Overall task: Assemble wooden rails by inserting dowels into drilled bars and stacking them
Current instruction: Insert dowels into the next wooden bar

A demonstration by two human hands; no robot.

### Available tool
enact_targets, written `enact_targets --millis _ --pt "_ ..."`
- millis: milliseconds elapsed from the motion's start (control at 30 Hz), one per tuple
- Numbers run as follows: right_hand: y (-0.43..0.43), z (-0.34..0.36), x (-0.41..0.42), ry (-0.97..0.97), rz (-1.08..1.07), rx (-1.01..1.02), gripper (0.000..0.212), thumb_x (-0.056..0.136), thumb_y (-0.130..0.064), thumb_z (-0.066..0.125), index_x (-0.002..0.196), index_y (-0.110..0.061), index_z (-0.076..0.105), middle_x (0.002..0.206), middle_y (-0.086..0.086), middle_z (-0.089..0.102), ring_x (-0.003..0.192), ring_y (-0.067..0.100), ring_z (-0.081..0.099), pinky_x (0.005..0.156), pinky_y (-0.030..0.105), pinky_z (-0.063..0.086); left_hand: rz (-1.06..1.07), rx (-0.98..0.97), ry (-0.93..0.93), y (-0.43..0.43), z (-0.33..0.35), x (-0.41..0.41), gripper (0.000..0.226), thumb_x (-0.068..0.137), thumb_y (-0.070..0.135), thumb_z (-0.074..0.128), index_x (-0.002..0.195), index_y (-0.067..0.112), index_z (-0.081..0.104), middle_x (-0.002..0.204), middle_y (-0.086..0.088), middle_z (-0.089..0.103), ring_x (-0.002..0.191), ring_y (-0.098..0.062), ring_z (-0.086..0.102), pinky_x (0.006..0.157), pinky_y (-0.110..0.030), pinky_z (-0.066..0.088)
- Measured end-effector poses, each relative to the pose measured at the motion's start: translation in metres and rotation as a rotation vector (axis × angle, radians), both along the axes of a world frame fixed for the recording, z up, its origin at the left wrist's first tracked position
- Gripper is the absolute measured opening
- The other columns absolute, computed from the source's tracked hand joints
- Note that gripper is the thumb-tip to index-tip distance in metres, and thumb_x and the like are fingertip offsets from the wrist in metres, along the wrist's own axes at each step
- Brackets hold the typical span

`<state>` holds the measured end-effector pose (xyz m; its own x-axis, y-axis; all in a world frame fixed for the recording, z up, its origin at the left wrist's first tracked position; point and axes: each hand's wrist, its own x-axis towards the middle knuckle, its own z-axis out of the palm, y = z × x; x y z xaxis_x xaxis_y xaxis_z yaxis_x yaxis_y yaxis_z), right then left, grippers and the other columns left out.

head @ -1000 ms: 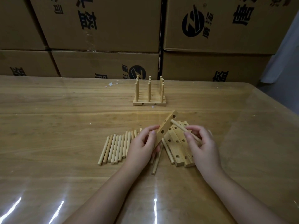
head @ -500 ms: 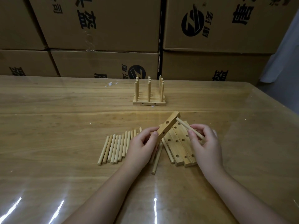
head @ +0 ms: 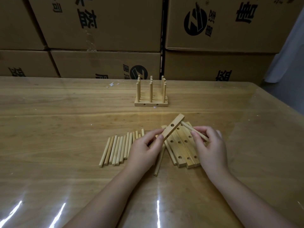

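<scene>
My left hand (head: 145, 149) grips the lower end of a drilled wooden bar (head: 172, 126), tilted up to the right above the table. A dowel (head: 189, 130) is pinched in my right hand (head: 209, 145), its far tip against the upper part of that bar's right face. Under both hands lie three drilled bars (head: 184, 145) side by side. A row of loose dowels (head: 117, 148) lies to the left, and one more dowel (head: 158, 162) lies partly under my left hand. Farther back stands a finished stack of rails (head: 151, 94) with upright dowels.
The wooden table (head: 57, 129) has a glossy clear cover. Stacked cardboard boxes (head: 105, 30) form a wall along its far edge. The table's right edge (head: 279, 116) slants down past my right arm. Small white scraps (head: 112, 84) lie near the back.
The dowel's tip has moved up along the bar to its upper end and now sits against its right face. Both hands shifted only slightly.
</scene>
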<state>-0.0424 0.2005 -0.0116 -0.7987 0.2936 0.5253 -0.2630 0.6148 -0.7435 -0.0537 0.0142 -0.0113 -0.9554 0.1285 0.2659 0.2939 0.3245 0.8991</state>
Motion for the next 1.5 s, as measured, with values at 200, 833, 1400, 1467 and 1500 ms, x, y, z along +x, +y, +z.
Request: enact_targets --millis 200,833,1400,1467,1500 --pt "0.0024 -0.0030 -0.0017 -0.048 0.008 -0.040 0.007 0.086 -0.029 0.059 0.092 -0.033 0.060 0.089 -0.004 0.055 0.091 0.024 0.054 0.072 0.041 0.050 -0.026 0.000 -0.015 -0.0004 0.0023 -0.0001 0.028 0.094 0.026 0.054 0.113 0.046 0.056 0.109 0.028 0.062 0.106 0.015 0.053 0.086 -0.006 0.044" --pt "0.0018 0.0044 0.0040 -0.094 0.111 -0.136 0.010 0.090 -0.035 0.054 0.082 -0.032 0.060 0.057 0.000 0.058 0.044 0.007 0.044 0.039 0.023 0.032 -0.045 0.028 0.034 -0.0011 0.0012 0.0013 0.030 0.094 0.021 0.057 0.113 0.043 0.058 0.113 0.023 0.063 0.110 0.012 0.054 0.092 -0.008 0.043" --pt "0.0024 0.0032 0.0015 -0.059 -0.010 0.298 0.025 0.095 -0.020 0.048 0.112 -0.010 0.063 0.098 -0.001 0.064 0.079 0.009 0.056 0.070 0.028 0.048 0.006 -0.328 0.159 0.0030 -0.0031 -0.0011 0.039 0.094 0.041 0.051 0.132 0.037 0.050 0.118 0.024 0.054 0.106 0.010 0.047 0.086 -0.005 0.037" --pt "-0.0006 0.0027 0.0026 -0.065 0.014 0.322 0.029 0.097 -0.019 0.043 0.117 -0.007 0.059 0.102 0.001 0.062 0.080 0.011 0.057 0.064 0.025 0.047 0.042 -0.374 0.214 0.0037 -0.0026 -0.0010 0.039 0.096 0.036 0.051 0.135 0.033 0.050 0.121 0.020 0.055 0.107 0.011 0.045 0.085 0.000 0.031" --pt "-0.0015 0.0026 0.0027 -0.073 0.028 0.319 0.029 0.098 -0.021 0.042 0.116 -0.008 0.059 0.099 -0.001 0.062 0.077 0.008 0.056 0.062 0.022 0.045 0.063 -0.394 0.238 0.0041 -0.0019 -0.0001 0.039 0.096 0.035 0.051 0.135 0.031 0.051 0.120 0.017 0.058 0.103 0.010 0.046 0.082 0.000 0.032"
